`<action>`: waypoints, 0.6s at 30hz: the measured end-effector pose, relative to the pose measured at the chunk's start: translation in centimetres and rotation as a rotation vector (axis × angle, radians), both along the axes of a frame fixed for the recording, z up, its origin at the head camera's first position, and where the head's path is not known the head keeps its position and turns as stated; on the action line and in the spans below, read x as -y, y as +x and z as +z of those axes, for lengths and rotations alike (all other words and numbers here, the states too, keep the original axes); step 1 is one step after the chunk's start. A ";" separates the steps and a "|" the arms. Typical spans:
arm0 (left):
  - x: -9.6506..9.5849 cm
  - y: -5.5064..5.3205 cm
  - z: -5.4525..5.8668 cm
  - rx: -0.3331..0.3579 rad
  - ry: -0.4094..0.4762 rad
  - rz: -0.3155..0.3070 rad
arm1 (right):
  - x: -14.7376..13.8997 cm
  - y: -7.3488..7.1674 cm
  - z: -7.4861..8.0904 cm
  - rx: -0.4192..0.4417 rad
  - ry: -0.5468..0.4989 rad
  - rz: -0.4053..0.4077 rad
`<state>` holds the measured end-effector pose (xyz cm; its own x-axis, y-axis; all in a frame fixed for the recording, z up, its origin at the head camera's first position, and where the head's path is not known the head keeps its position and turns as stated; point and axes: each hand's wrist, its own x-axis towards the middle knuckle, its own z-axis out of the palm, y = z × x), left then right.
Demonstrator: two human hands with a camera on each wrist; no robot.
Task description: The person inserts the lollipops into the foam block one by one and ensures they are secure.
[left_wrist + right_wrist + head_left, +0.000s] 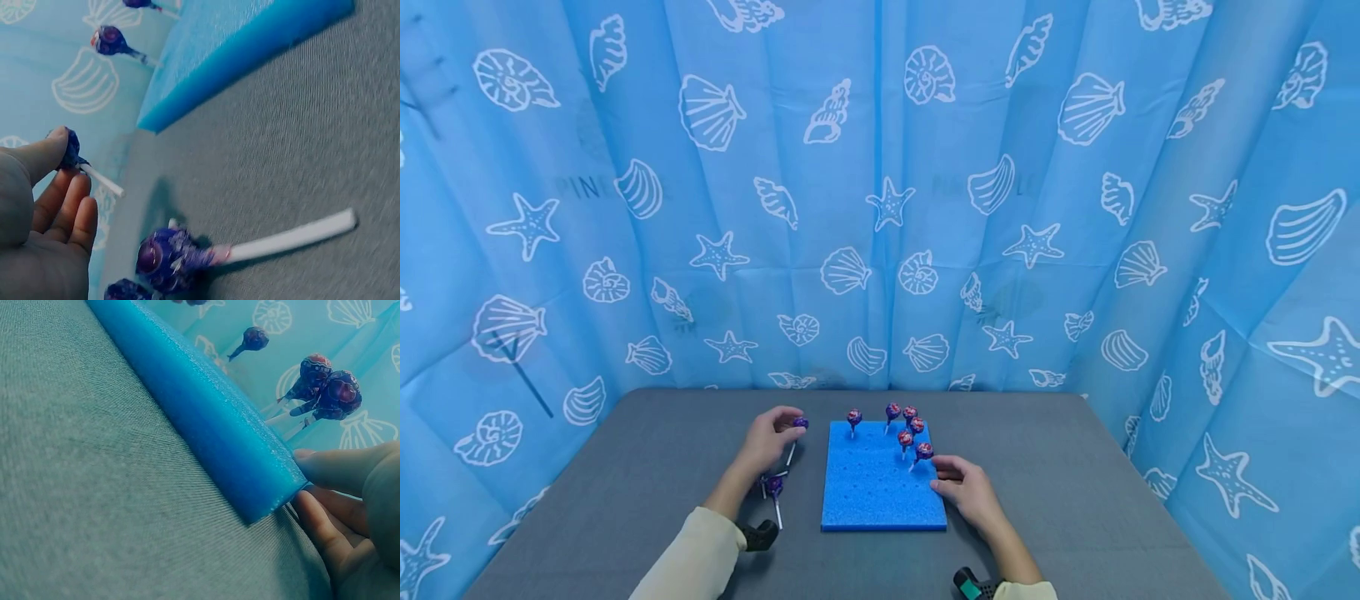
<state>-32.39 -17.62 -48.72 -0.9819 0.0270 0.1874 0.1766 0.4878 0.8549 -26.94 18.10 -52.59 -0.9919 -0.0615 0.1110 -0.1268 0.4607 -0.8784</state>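
Observation:
My left hand (765, 442) pinches a purple-wrapped lollipop (72, 150) by its head, its white stick pointing out and down. Below that hand, a few more lollipops (165, 259) lie on the table, partly overlapping. A blue foam board (880, 492) lies flat to the right, with several lollipops (905, 438) standing by their sticks in its far part, mostly toward the right. At the board's right edge, my right hand (967, 492) grips the foam between thumb on top and fingers at the side; in the right wrist view the fingertips (306, 503) sit against its corner.
The grey cloth-covered table (1045, 467) stretches out on both sides of the board. Behind it hangs a blue curtain (880, 317) with white shell and starfish prints. Dark straps (760, 535) circle both wrists.

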 end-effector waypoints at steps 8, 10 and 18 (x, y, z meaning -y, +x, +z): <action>-1.5 0.5 0.0 -0.026 0.163 -0.021 | 0.1 -0.1 -0.1 -0.027 -0.005 -0.001; -1.9 0.7 0.1 -0.049 0.197 -0.022 | 0.1 -0.1 -0.1 -0.021 -0.006 0.003; -3.0 1.4 -0.3 -0.044 0.131 -0.024 | 0.1 0.0 0.1 -0.006 -0.004 0.013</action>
